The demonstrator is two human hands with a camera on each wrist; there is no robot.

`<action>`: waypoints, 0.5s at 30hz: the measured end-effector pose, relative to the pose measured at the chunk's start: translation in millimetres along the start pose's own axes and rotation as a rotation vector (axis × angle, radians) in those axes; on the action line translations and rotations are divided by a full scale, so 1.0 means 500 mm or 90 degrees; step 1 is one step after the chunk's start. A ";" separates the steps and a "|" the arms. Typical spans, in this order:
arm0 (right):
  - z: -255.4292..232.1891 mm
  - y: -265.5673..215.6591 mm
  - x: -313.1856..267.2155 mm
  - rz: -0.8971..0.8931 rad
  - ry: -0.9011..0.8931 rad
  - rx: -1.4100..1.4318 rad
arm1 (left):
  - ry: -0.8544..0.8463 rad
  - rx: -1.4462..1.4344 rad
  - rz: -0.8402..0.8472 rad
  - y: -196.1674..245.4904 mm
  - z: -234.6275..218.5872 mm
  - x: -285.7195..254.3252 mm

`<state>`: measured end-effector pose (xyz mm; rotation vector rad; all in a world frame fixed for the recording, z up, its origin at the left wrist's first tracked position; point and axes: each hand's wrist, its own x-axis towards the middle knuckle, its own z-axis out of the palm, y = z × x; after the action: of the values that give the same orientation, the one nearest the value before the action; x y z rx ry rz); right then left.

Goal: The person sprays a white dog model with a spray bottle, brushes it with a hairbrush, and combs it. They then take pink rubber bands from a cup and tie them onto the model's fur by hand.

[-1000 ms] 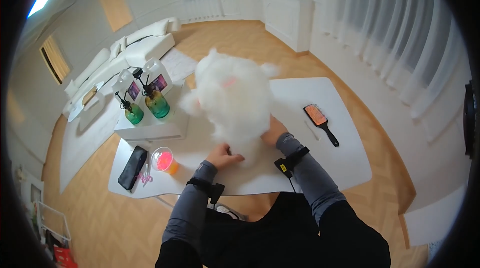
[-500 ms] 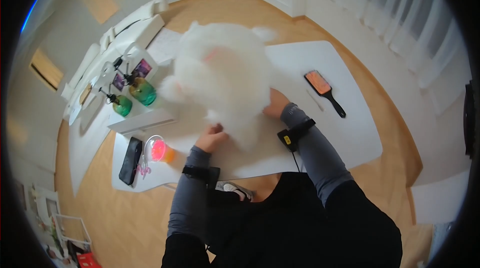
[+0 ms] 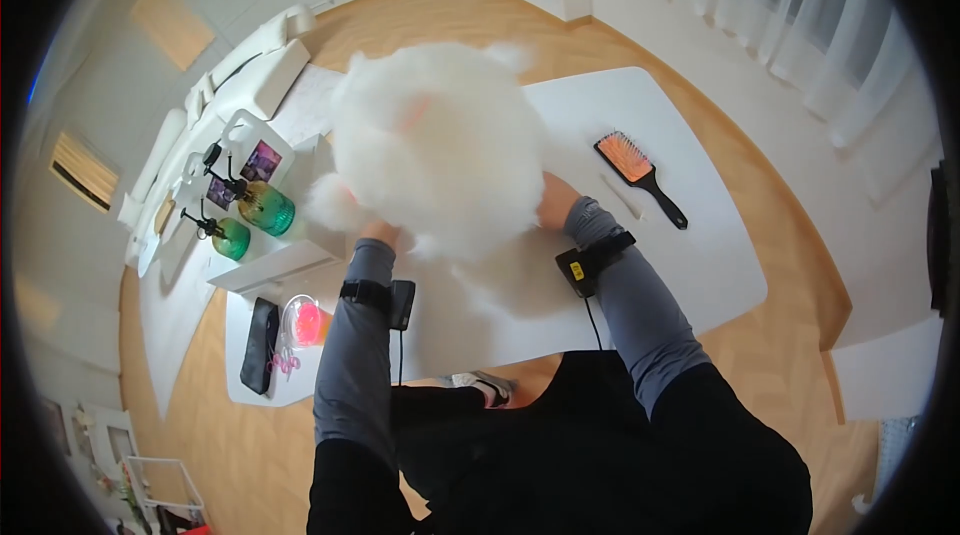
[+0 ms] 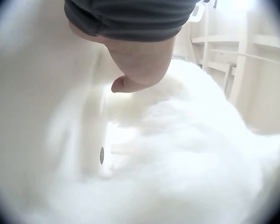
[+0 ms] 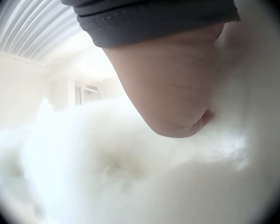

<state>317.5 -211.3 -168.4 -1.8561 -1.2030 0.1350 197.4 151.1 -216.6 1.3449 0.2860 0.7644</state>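
A fluffy white dog (image 3: 440,145) with pink bits in its fur is on the white table (image 3: 690,265), in front of the person. At its left side is the left hand (image 3: 381,232), its fingers covered by fur in the head view. The left wrist view shows that hand (image 4: 142,65) against the coat, with the thumb tip visible. On the opposite side, the right hand (image 3: 556,203) is against the dog's flank. Long fur hides most of its fingers, and in the right wrist view only the back of the hand (image 5: 168,93) shows plainly.
A paddle brush (image 3: 640,175) and a thin stick (image 3: 622,195) lie at the right. To the left are a cup with pink and orange contents (image 3: 305,320), pink-handled scissors (image 3: 286,363), a black case (image 3: 260,345), and a white box (image 3: 280,270) bearing green spray bottles (image 3: 266,208).
The left hand has moved forward and left, from the dog's near end to its left side, and its fingers have gone out of sight. The right hand stays at the right flank.
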 end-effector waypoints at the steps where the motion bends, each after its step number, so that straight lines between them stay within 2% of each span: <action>1: -0.010 -0.001 -0.006 -0.001 -0.016 -0.001 | -0.008 0.028 0.013 -0.001 0.035 0.043; 4: -0.023 0.006 -0.009 -0.013 -0.048 0.016 | -0.036 0.111 0.047 -0.015 0.023 0.051; 6: -0.044 -0.023 -0.016 0.010 -0.054 0.045 | -0.057 0.168 0.071 -0.029 0.045 0.064; 8: -0.048 -0.018 -0.016 0.028 -0.058 0.070 | -0.077 0.221 0.101 -0.021 -0.003 0.029; 9: -0.039 0.005 -0.015 -0.002 -0.053 0.066 | -0.085 0.247 0.116 -0.004 -0.040 0.036; 10: -0.030 0.027 -0.014 -0.033 -0.049 0.061 | -0.091 0.273 0.130 -0.010 -0.031 0.069; 15: -0.023 0.043 -0.012 -0.011 -0.029 0.050 | -0.135 0.406 0.189 -0.011 -0.090 0.084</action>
<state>335.1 -225.9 -179.0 -1.7817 -1.2280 0.2132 203.0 212.3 -222.5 2.0910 0.1647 0.7985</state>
